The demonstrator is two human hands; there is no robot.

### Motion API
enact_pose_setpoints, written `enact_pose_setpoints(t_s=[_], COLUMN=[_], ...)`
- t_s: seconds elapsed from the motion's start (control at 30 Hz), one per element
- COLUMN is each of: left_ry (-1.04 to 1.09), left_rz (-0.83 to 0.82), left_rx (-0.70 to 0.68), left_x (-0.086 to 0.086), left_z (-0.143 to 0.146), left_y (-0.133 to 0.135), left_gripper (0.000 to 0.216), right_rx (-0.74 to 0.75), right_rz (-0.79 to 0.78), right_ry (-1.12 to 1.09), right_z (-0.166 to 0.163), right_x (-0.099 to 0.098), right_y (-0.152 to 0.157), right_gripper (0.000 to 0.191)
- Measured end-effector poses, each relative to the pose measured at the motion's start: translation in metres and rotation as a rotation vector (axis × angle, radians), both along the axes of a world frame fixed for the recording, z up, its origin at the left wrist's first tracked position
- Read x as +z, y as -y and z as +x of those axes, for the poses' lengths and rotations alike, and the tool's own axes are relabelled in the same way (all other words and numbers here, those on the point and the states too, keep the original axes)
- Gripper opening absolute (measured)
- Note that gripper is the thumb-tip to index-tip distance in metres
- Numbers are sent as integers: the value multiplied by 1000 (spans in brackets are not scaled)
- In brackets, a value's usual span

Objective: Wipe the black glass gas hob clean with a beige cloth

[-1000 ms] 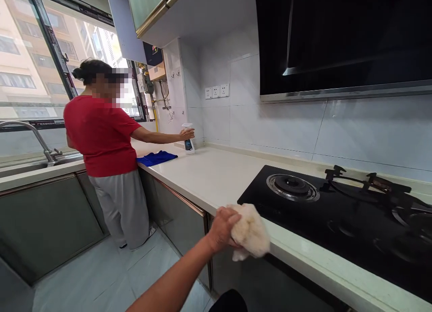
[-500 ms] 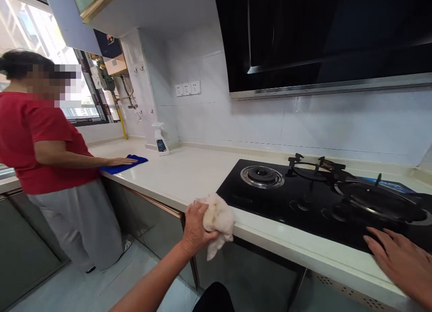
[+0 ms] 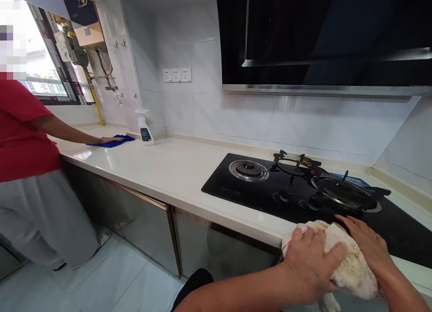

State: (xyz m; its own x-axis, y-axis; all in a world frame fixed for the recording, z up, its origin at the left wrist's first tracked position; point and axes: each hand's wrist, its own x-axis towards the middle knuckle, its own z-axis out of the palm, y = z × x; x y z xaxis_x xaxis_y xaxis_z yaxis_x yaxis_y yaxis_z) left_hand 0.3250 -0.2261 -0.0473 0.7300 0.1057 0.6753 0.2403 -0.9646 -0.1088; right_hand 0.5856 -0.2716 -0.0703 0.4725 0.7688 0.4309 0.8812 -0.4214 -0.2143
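My left hand (image 3: 308, 262) is closed on a white, brown-stained cleaning cloth (image 3: 354, 267) at the counter's front edge. Part of the cloth hangs below that edge. Close beside it, my right hand (image 3: 369, 244) has its fingers stretched out over the front of the black glass gas cooktop (image 3: 249, 197). It seems to touch the cloth, though its thumb and palm are partly hidden. On the cooktop, the left burner (image 3: 249, 170) is bare, and a pot-support grate (image 3: 297, 165) stands behind the knobs.
A white spray bottle (image 3: 145, 128) stands on the pale counter (image 3: 182, 161) near the wall. At the left, a person in a red shirt (image 3: 23, 123) presses a blue cloth (image 3: 116, 142) on the counter. A black range hood (image 3: 313, 37) overhangs the cooktop.
My left hand has moved right along the counter's front edge with the cloth, coming up against my right hand. The view has turned right. The other person's blue cloth is nearer the wall.
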Motion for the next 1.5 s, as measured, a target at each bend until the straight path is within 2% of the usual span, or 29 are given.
enact_pose_setpoints(t_s=[0.1, 0.23, 0.33, 0.47, 0.53, 0.6, 0.67, 0.73, 0.8, 0.87, 0.93, 1.07, 1.17, 1.33, 1.5], left_ry=[-2, 53, 117, 228, 300, 381, 425, 424, 419, 410, 318, -152, -305, -290, -292], left_rz=[7, -5, -14, -19, -98, -229, -367, -433, -422, -418, -478, -556, -553, -510, -486], left_rx=[-53, -35, 58, 199, 256, 340, 402, 383, 303, 242, 276, 383, 397, 424, 397], left_x=[3, -3, -9, -12, -9, 1, 18, 42, 67, 88, 99, 97, 86, 84, 87], left_z=[-22, -76, -134, -215, -244, -258, -255, -235, -203, -163, -121, -53, -29, -33, -60], left_y=[-15, -52, -86, -127, -140, -146, -150, -154, -161, -170, -178, -181, -177, -163, -121], left_gripper=[73, 77, 85, 73, 64, 58, 59, 67, 72, 67, 64, 73, 68, 58, 63], right_rx=[-43, -67, -49, -55, -50, -48, -52, -56, -57, -59, -57, -50, -51, -62, -60], right_rz=[2, 14, 3, 6, 11, 7, 0, 3, 14, 23, 25, 30, 26, 14, 12], right_ry=[-19, -10, -13, 7, 27, 38, 41, 47, 60, 71, 75, 67, 54, 38, 76], right_z=[-7, -13, -13, -16, -19, -22, -24, -26, -28, -29, -30, -30, -29, -27, -30], right_x=[5, 7, 5, 4, 4, 4, 5, 5, 5, 5, 6, 9, 9, 7, 7], right_y=[-2, -4, -5, -5, -6, -7, -8, -9, -10, -10, -10, -10, -10, -11, -12], right_gripper=[77, 81, 81, 82, 81, 81, 80, 79, 76, 73, 71, 66, 64, 62, 62])
